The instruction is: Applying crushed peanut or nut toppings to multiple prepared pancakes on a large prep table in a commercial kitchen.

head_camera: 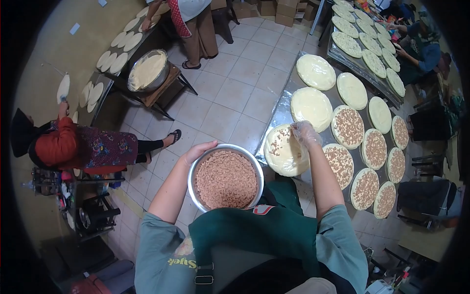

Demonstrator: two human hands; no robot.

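Note:
My left hand (pixel 200 151) grips the rim of a round metal bowl (pixel 226 180) filled with small brown crumbly pieces, held against my green apron. My right hand (pixel 306 135), in a clear plastic glove, is over the right part of a cream-covered round (pixel 288 158). Brown pieces lie scattered on that round's upper left. Whether the right fingers hold any pieces cannot be told. More rounds share the metal-topped table (pixel 282 99): some bear only pale cream, such as the round (pixel 311 109) just above, while others, such as the round (pixel 347 126) to the right, are dotted with brown pieces.
A second table (pixel 367 81) with cream-covered rounds stands at upper right, people beside it. On a wooden stool (pixel 161 88) rests a large bowl of cream (pixel 148 71). One person (pixel 84 147) works at left, another (pixel 196 33) at the top. Cardboard boxes (pixel 286 13) stand behind.

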